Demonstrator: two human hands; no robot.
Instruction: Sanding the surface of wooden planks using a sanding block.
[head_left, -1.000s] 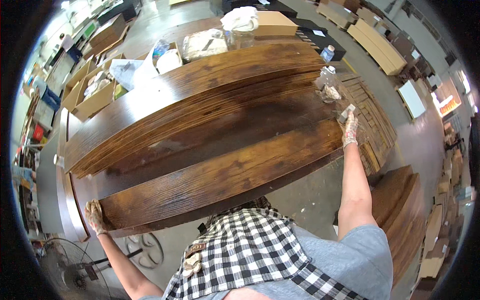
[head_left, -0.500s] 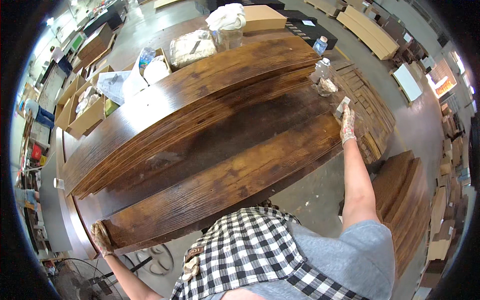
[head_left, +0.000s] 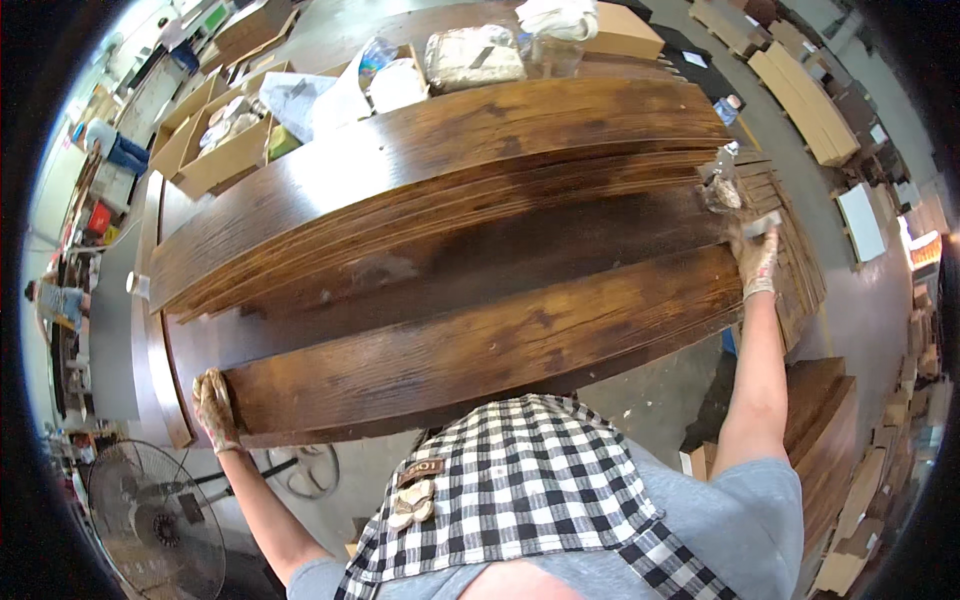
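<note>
A long dark-brown wood-grain board (head_left: 500,345) lies across in front of me, on top of other boards. My left hand (head_left: 214,408), in a stained patterned glove, grips the board's left end with its fingers bent round the edge. At the opposite end is my right hand (head_left: 757,262), gloved the same way. Its fingers close on a small pale block (head_left: 764,224), whose exact kind I cannot make out. Just beyond that hand, a clear plastic bottle (head_left: 722,182) stands on the worktop's right end.
A stack of similar boards (head_left: 430,140) lies behind. Beyond it are open cartons (head_left: 228,165), a wrapped bundle (head_left: 475,57) and a white cloth (head_left: 558,18). A fan (head_left: 158,520) stands at lower left, more boards (head_left: 815,420) at lower right. People work at far left.
My view has shifted, so the scene sits differently in the picture. The pale block in my right hand has turned to point further right. My left hand remains at the board's left end.
</note>
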